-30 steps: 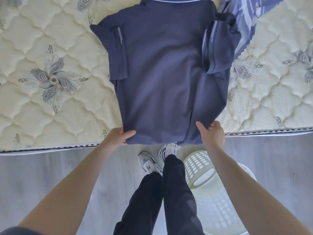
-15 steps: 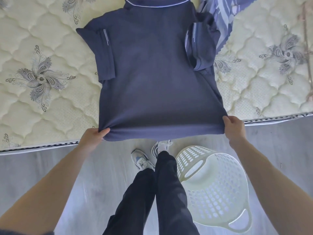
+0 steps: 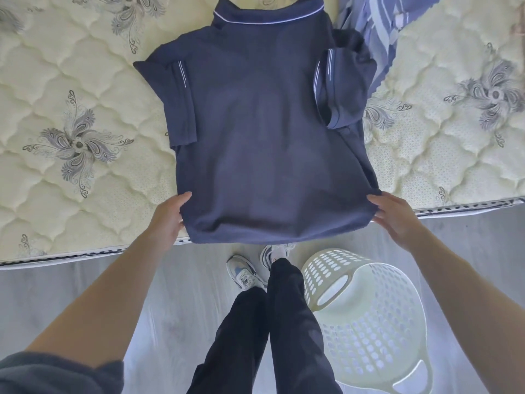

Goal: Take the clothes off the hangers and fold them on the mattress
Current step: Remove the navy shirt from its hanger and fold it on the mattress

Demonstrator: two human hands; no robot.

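Observation:
A navy polo shirt [image 3: 267, 143] with white piping lies spread back-up on the cream quilted mattress [image 3: 85, 115], collar at the far side. Its right sleeve is folded in over the body. The hem overhangs the mattress's near edge. My left hand [image 3: 169, 218] pinches the hem's left corner, thumb on top. At the opposite corner my right hand [image 3: 396, 217] holds the hem the same way. No hanger is visible.
A blue-and-white patterned garment [image 3: 380, 27] lies on the mattress behind the polo's right shoulder. A white perforated laundry basket [image 3: 366, 317] stands on the grey floor at my right foot. My legs and sneakers are just below the mattress edge.
My hands moved apart from the middle of the hem to its corners and pulled it out flat. The polo now lies smoother and wider on the mattress.

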